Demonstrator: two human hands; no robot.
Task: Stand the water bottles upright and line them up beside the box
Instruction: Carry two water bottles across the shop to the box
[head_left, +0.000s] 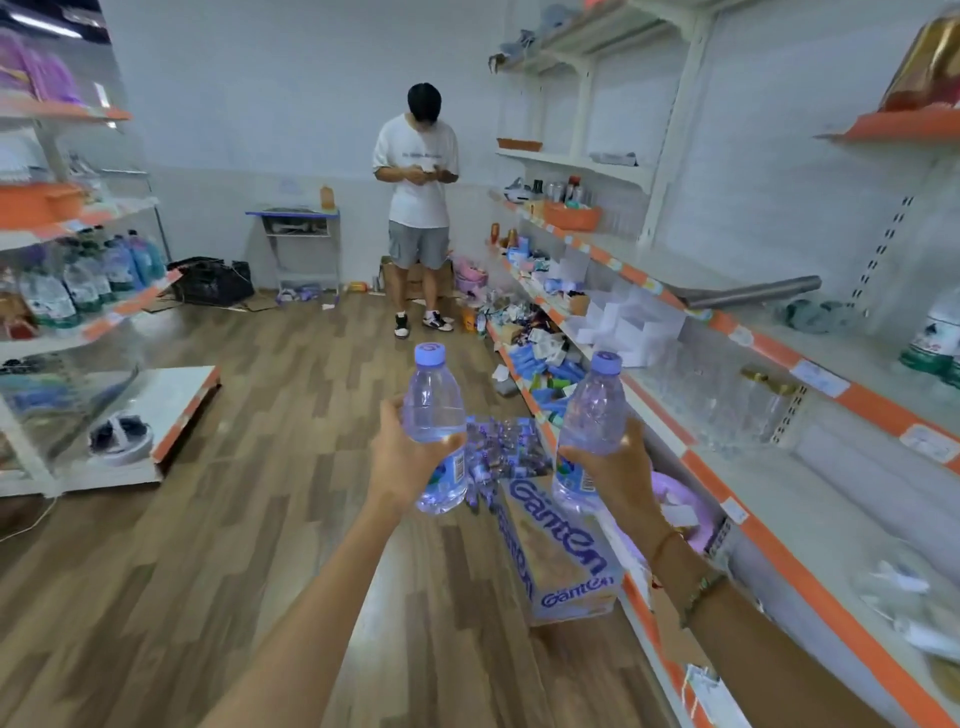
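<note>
My left hand (402, 457) grips a clear water bottle (434, 410) with a purple cap, held upright in the air. My right hand (610, 470) grips a second such bottle (592, 415), tilted slightly left. Below and between them a cardboard box (558, 551) with blue lettering lies on the wooden floor against the shelf base. Beyond the box, several more bottles (501, 449) stand clustered on the floor, partly hidden by my hands.
A person (418, 208) stands at the far end of the aisle. White and orange shelves (753, 332) run along the right with loose goods. Another shelf unit (119, 306) with bottles stands on the left. A small desk (298, 239) and black bags are at the back.
</note>
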